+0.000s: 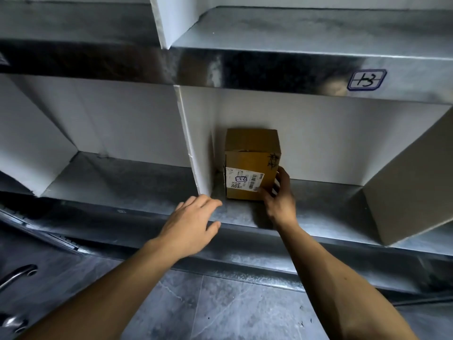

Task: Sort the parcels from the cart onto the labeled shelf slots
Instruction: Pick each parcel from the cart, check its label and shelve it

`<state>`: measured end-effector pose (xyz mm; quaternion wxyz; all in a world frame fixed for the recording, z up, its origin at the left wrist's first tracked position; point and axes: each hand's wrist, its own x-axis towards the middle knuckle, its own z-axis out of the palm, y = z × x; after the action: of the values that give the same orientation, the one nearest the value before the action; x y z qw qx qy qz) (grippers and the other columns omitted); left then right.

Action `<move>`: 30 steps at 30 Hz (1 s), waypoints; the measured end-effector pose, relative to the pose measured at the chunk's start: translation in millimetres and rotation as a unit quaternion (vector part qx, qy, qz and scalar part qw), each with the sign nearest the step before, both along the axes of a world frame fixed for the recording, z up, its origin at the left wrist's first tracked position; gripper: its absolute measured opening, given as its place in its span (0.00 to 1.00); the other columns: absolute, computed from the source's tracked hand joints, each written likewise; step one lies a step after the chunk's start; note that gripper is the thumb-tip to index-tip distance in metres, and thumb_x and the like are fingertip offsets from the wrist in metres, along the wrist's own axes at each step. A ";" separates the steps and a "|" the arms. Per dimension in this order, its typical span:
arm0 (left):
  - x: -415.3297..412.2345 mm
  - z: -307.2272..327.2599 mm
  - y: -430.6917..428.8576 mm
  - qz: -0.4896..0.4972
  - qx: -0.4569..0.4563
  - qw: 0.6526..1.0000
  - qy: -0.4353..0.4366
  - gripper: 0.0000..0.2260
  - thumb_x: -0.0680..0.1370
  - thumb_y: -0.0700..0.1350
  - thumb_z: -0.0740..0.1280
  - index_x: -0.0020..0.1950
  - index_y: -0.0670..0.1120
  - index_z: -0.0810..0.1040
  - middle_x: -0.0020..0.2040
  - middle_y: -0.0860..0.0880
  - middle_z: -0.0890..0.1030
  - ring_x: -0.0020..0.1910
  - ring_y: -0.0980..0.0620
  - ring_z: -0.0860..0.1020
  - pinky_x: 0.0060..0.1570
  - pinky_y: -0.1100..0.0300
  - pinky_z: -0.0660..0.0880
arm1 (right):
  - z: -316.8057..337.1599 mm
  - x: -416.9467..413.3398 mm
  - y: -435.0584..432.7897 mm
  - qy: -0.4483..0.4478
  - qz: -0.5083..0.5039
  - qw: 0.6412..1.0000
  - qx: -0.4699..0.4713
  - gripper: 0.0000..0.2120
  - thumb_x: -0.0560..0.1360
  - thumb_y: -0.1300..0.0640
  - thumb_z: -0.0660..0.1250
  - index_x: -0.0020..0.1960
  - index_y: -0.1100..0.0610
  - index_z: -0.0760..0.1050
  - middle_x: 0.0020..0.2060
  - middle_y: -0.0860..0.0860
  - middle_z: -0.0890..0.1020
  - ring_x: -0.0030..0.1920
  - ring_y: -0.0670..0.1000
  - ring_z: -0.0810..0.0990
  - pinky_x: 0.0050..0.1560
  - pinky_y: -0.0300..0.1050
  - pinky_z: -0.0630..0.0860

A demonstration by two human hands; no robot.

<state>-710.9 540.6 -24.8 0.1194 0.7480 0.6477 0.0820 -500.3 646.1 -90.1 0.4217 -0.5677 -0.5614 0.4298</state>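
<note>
A small brown cardboard parcel point(252, 155) with a white shipping label stands upright on the metal shelf point(318, 207), at the left end of the slot marked by a handwritten label "+3" point(367, 80). My right hand point(279, 200) grips the parcel's lower right corner, thumb on the front face and fingers round the side. My left hand point(193, 222) hovers over the shelf's front edge with its fingers relaxed and spread, holding nothing, left of the parcel.
A white divider point(193, 143) stands just left of the parcel, and a brown cardboard divider point(411, 182) closes the slot on the right. The neighbouring slot point(110, 173) to the left holds nothing. A curved metal handle point(17, 276) shows at lower left over grey floor tiles.
</note>
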 end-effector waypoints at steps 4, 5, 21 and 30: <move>-6.9 -3.7 -6.1 0.000 -0.010 1.000 -0.022 0.20 0.80 0.55 0.61 0.72 0.55 0.65 0.66 0.57 0.69 0.63 0.54 0.67 0.65 0.54 0.65 | -0.6 -5.4 -2.5 -0.013 0.002 1.000 -0.002 0.32 0.77 0.59 0.71 0.75 0.47 0.61 0.70 0.50 0.74 0.67 0.51 0.75 0.61 0.41 0.72; -8.2 -3.2 -7.6 -0.001 -0.012 1.000 -0.027 0.21 0.80 0.55 0.61 0.72 0.55 0.66 0.66 0.57 0.69 0.64 0.54 0.67 0.65 0.54 0.66 | -0.2 -6.1 -3.9 -0.017 0.003 1.000 -0.003 0.32 0.76 0.58 0.72 0.75 0.46 0.61 0.69 0.50 0.74 0.68 0.51 0.74 0.62 0.41 0.73; 37.2 -4.5 -17.8 -0.100 0.006 0.995 -0.025 0.21 0.80 0.54 0.62 0.73 0.53 0.66 0.68 0.50 0.71 0.66 0.47 0.68 0.65 0.51 0.66 | 31.9 79.4 -130.1 -0.488 0.002 0.872 0.040 0.21 0.79 0.44 0.62 0.68 0.53 0.71 0.62 0.54 0.76 0.62 0.60 0.75 0.56 0.53 0.74; 171.4 2.9 -38.3 -0.250 0.040 0.967 0.032 0.20 0.80 0.56 0.60 0.71 0.53 0.66 0.67 0.50 0.71 0.65 0.47 0.68 0.62 0.53 0.64 | 51.9 174.5 -243.7 -0.635 -0.053 0.771 -0.012 0.20 0.77 0.39 0.58 0.59 0.53 0.72 0.55 0.54 0.77 0.54 0.60 0.77 0.49 0.52 0.72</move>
<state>-539.5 502.3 -22.0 0.0853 0.8924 0.4400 0.0520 -325.9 402.4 -38.3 -0.0154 -0.7455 -0.6648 -0.0442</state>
